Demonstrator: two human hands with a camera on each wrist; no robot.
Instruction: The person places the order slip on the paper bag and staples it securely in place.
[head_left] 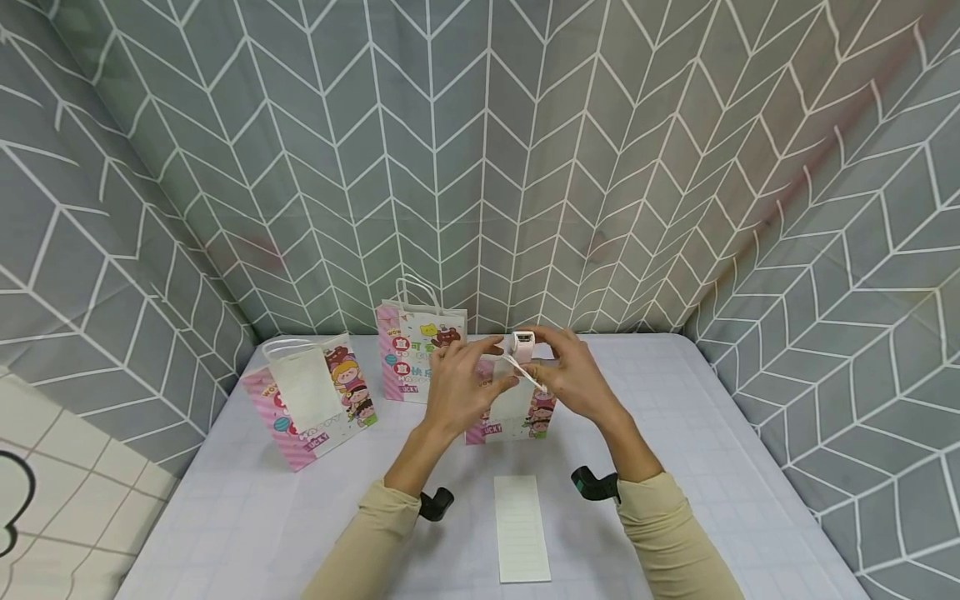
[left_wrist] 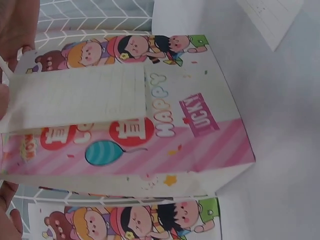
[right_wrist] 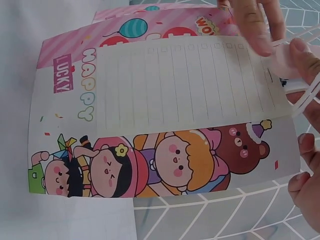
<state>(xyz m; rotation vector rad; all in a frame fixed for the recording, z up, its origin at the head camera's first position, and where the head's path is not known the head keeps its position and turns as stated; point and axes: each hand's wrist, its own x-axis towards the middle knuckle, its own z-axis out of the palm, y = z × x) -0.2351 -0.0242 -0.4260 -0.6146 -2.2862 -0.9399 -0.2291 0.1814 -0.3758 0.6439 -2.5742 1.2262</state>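
Observation:
A cartoon-printed paper gift bag (head_left: pixel 495 433) stands upright in front of me, white rope handles at its top. A lined paper sheet (right_wrist: pixel 185 85) lies flat against its front, up to the top edge. My right hand (head_left: pixel 577 375) grips a small pink-and-white stapler (head_left: pixel 522 343) between thumb and fingers at that edge. In the right wrist view the stapler (right_wrist: pixel 282 62) is partly covered by fingers. My left hand (head_left: pixel 461 387) pinches the bag's top left part, thumb over the sheet; its far fingers are partly hidden.
A matching bag (head_left: pixel 311 442) with a sheet on its front stands at the left. Another bag (head_left: pixel 412 315), handles up, stands behind my left hand. A lined sheet or pad (head_left: pixel 522 529) lies near the front of the white-covered table (head_left: pixel 675 433). Patterned curtains (head_left: pixel 480 167) surround it.

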